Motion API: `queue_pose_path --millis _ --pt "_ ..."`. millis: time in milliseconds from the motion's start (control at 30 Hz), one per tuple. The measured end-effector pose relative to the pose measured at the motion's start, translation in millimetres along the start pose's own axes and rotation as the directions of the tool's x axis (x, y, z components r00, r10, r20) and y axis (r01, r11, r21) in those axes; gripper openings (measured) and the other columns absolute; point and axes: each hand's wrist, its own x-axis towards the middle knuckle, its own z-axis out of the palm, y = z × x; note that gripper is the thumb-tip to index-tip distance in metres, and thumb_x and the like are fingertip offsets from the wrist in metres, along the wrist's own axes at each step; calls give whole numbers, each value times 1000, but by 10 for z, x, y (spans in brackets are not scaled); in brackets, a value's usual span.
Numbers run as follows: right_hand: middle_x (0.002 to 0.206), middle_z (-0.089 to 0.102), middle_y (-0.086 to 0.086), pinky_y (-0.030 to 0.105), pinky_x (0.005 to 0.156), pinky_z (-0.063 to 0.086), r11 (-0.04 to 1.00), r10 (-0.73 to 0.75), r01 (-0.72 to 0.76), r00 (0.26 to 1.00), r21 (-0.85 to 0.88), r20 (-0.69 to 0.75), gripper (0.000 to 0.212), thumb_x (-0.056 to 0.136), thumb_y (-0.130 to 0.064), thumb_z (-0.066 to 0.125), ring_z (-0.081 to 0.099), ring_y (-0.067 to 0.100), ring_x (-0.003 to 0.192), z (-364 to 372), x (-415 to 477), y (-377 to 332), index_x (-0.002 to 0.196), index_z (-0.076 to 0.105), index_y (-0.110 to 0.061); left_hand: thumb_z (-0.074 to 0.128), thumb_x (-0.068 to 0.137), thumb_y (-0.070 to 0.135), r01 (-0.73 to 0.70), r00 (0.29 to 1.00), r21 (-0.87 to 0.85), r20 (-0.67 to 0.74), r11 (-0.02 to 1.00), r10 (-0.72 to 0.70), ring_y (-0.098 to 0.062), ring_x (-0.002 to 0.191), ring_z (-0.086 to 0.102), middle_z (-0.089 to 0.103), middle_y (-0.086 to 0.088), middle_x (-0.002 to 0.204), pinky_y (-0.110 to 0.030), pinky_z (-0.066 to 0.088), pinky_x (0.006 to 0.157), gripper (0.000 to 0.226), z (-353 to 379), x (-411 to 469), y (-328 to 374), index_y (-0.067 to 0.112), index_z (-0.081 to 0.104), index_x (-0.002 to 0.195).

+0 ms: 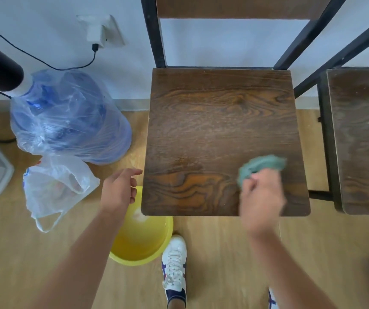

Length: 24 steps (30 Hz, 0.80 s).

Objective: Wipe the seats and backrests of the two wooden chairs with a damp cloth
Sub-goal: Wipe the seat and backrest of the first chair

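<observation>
Crumpled teal cloth [261,166] on grainy wooden seat [219,130]

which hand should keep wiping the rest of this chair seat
The right hand. It already grips the green cloth pressed on the near right part of the seat. The left hand is open and empty, off the seat's left edge above the yellow basin.

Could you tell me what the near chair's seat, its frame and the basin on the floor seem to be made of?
The chair seat looks like dark-stained wood or a wood-grain veneer: bold swirling grain, low sheen, rounded front corners. Its frame appears to be black-painted metal bar, going by the thin straight members. The yellow basin seems moulded plastic: uniform colour, smooth glossy wall.
</observation>
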Motion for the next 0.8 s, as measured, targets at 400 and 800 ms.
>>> queue_pose_path --millis 400,800 --pt "72 50 7 36 53 44 883 -463 412 843 225 274 31 61 9 69 54 26 63 85 -462 -769 69 49 -14 57 95 30 -57 994 102 -89 993 66 -25 89 65 72 -5 98 -39 50 75 20 -111 -63 -68 24 75 90" --pt "103 51 10 20 64 40 997 -74 74 995 9 65 13 82 7 69 50 9 80 -761 249 1392 83 61 -3 57 82 49 -108 985 133 -116 985 124 -46 123 62 72 -16 128 -64 49 108 55 325 -118 65 19 72 126"
